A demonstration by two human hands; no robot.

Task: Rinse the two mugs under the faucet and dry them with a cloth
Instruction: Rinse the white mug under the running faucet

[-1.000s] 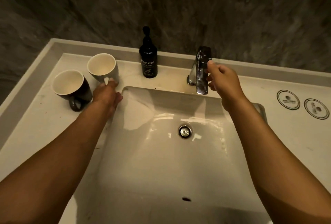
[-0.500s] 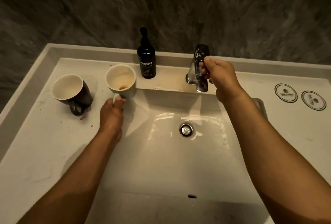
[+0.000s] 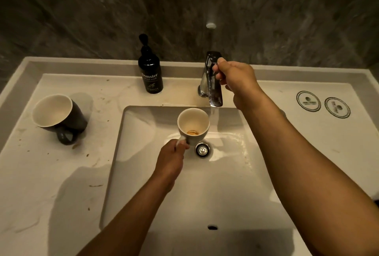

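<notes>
Dim stone wall backs the countertop (image 3: pixel 51 173). Your left hand (image 3: pixel 171 158) grips the white mug (image 3: pixel 193 125) by its handle over the basin's middle; your right hand (image 3: pixel 235 80) curls around the faucet (image 3: pixel 213 83) lever. Black mug (image 3: pixel 59 116) stands near the countertop's left edge.

Black hand wash bottle (image 3: pixel 150 75) on the counter's back ledge, two round coasters (image 3: pixel 308 101) at right

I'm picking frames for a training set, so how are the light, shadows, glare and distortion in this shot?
Head view: dim, warm yellowish light; wide-angle bending curves the white stone counter edges; the forearms cast soft grey shadows on the counter and the white basin; bright glare sits on the chrome faucet and wet basin floor near the metal drain; the dark wall is grainy; the white mug stays sharp.
</notes>
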